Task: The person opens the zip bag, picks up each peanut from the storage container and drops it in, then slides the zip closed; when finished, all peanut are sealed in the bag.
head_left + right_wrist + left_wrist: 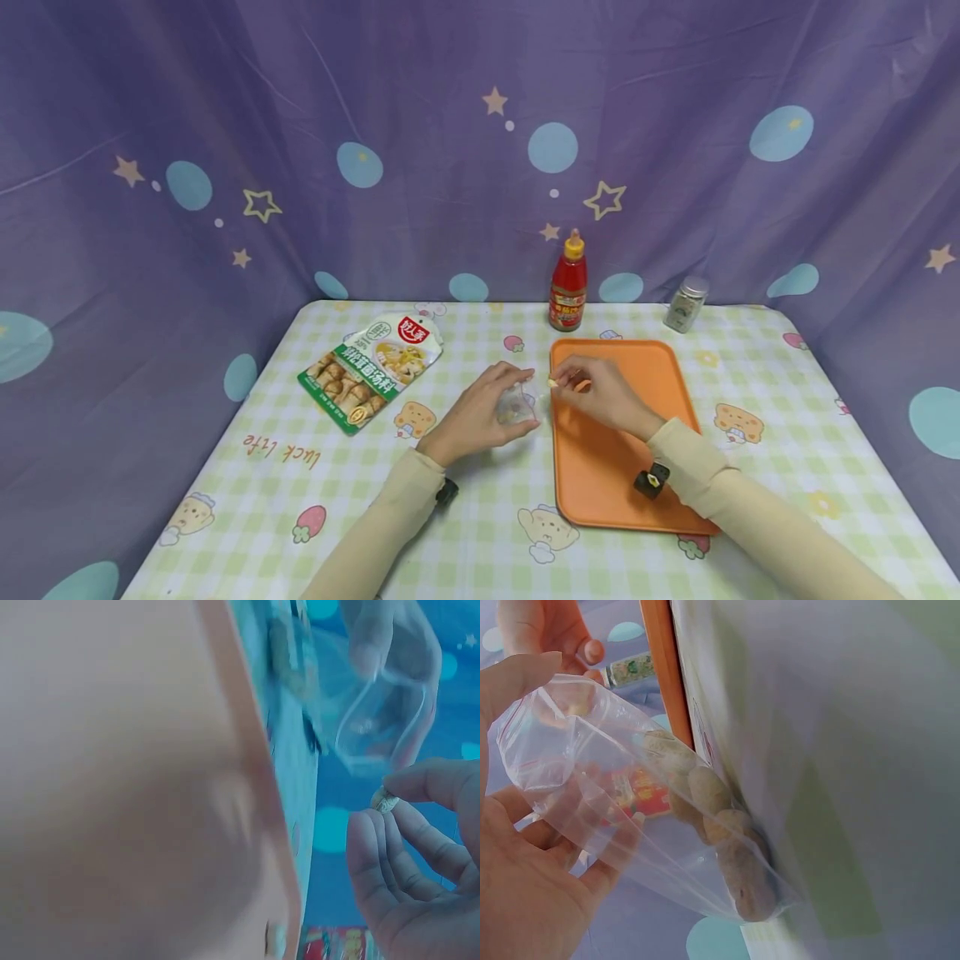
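Observation:
My left hand (480, 414) holds a clear zip bag (516, 406) between thumb and fingers, its mouth spread apart and facing right. Several unshelled peanuts (739, 862) lie in the bottom of the bag in the left wrist view. Just off that mouth, my right hand (606, 393) pinches a single peanut (385, 800) between thumb and fingertips. This hand is above the left part of an orange tray (600, 492).
Behind the tray stand a red sauce bottle (567, 292) with a yellow cap and a small seasoning jar (686, 306). A green-and-white food packet (375, 367) lies at the left on the checked tablecloth (247, 508). A purple curtain (450, 100) hangs behind the table.

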Tool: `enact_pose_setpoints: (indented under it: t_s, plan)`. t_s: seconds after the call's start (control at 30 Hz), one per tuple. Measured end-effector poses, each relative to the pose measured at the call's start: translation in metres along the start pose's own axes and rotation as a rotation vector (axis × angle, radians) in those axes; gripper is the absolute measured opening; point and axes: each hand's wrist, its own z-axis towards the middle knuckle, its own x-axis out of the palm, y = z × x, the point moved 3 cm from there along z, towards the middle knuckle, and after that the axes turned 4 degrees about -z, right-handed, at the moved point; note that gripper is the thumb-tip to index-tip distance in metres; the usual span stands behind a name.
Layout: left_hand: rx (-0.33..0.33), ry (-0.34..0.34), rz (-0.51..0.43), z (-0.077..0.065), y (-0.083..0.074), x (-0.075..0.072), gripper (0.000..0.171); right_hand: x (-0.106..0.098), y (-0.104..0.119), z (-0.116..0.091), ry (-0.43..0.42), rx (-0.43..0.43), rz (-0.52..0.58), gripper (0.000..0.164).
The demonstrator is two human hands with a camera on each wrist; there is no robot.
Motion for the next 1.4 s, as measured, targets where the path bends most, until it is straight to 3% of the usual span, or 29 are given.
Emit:
enact_pose_setpoints:
  t_s: [0.23, 0.57, 0.83, 1.07, 1.4]
  plan:
    - [-0.001, 0.001, -0.015, -0.001, 0.000, 0.000, 0.076, 0.011, 0.017, -0.003, 0.027, -0.034, 0.017, 0.013]
    - [0.004, 0.000, -0.026, 0.000, 0.000, 0.000, 0.074, 0.019, 0.022, -0.003, 0.052, -0.043, 0.028, 0.013]
    - [0.007, 0.005, -0.017, 0.001, -0.001, -0.001, 0.073, 0.017, 0.025, -0.003, 0.046, -0.060, 0.017, 0.012]
    - [-0.002, 0.012, -0.015, 0.000, 0.000, 0.000, 0.072, 0.012, 0.023, -0.005, 0.061, -0.009, 0.056, 0.015]
    - [-0.006, 0.015, -0.035, -0.001, -0.001, 0.000, 0.073, -0.003, 0.007, -0.003, 0.026, 0.001, 0.046, 0.013]
